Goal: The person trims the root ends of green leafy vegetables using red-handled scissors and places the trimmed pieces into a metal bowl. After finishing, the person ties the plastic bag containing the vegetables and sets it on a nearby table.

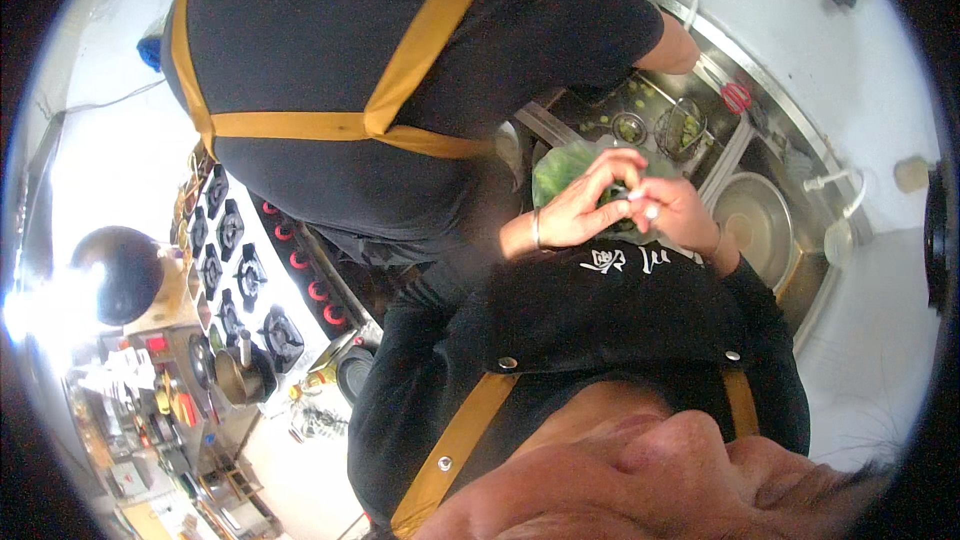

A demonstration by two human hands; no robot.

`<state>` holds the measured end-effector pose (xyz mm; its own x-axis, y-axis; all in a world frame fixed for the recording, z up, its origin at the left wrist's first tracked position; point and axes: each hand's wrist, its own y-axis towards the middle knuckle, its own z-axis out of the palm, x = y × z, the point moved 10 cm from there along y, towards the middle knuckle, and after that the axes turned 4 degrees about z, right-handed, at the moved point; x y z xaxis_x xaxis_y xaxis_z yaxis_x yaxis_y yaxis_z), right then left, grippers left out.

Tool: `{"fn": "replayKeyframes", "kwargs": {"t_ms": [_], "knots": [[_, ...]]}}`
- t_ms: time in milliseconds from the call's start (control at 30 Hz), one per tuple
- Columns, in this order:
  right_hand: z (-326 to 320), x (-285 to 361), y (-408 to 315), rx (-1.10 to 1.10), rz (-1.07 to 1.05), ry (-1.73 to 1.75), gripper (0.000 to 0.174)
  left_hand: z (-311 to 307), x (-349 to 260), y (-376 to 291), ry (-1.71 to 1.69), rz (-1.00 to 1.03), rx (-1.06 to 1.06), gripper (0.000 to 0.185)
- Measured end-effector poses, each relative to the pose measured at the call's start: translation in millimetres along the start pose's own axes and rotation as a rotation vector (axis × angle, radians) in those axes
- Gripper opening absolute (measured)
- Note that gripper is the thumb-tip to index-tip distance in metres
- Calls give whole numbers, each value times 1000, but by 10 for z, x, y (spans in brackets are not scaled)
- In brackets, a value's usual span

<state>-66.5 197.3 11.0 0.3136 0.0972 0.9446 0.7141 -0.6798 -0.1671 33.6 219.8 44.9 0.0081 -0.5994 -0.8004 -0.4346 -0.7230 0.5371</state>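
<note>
In front of my chest is a clear plastic bag [553, 172] with green leaves inside. My left hand [589, 199] reaches over it from the left, with thumb and fingers curled around its gathered part. The bent fingers of my right hand [679, 214] meet the left fingertips and pinch there too. The exact grip is partly hidden by the fingers. Beyond the bag, a round sink strainer [628, 128] and a wire strainer [681, 129] hold green scraps in a steel sink.
A co-worker's back [337, 52] in dark clothes and apron straps is close ahead and left. A large metal basin [754, 221] sits at right, near a faucet [844, 184]. A red-headed utensil [735, 97] lies by the sink. Left are a gas stove [251, 274] and a pot [244, 375].
</note>
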Motion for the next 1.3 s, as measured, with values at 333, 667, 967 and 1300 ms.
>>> {"fn": "replayKeyframes", "kwargs": {"t_ms": [333,667,967,1300], "knots": [[-455,-70,-563,-540,-82,68,21,731,1034,-140,-534,-540,-115,24],[-786,-99,-73,-250,-184,-26,44,1589,999,350,-190,-89,492,27],[-1209,-1183,209,145,-8,292,55,1017,1226,635,-244,-440,562,16],[-992,-1663,460,61,-5,451,35,522,817,861,610,-16,-54,18]]}}
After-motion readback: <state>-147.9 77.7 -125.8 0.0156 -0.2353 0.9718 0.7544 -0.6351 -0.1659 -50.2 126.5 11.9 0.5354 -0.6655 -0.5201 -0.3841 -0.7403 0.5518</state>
